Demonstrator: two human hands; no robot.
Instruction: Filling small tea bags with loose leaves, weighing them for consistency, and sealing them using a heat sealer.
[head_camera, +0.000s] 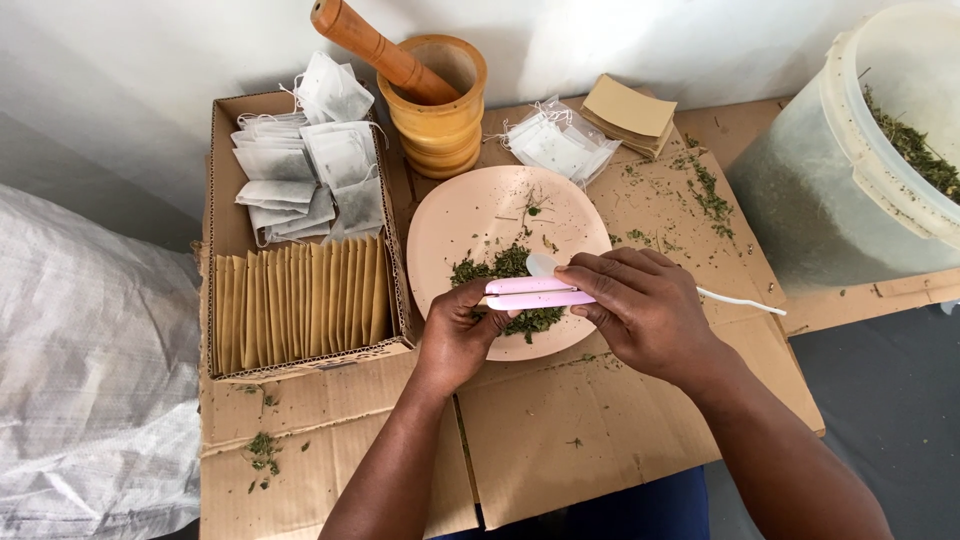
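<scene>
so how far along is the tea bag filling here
Done: a heap of white filled bags and a row of tan envelopes sit in the cardboard box. In hand: the left hand and right hand press a pink sealer over the pink plate. Left: loose dried herb on the plate, more in the tub, and bags by the mortar.

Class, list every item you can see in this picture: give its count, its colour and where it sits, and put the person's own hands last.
Plate: one, pink, centre, holding dried green herbs.
Sealer tool: one, pink, corded, over plate.
Mortar with pestle: one each, wooden, top centre.
Cardboard box: one, brown, left, holding white tea bags and tan envelopes.
Loose tea bags: small pile, white, above plate.
Envelope stack: one, tan, top right.
Bucket: one, translucent, right.
Sack: one, white, left.
Left hand: supports sealer.
Right hand: grips sealer.
</scene>
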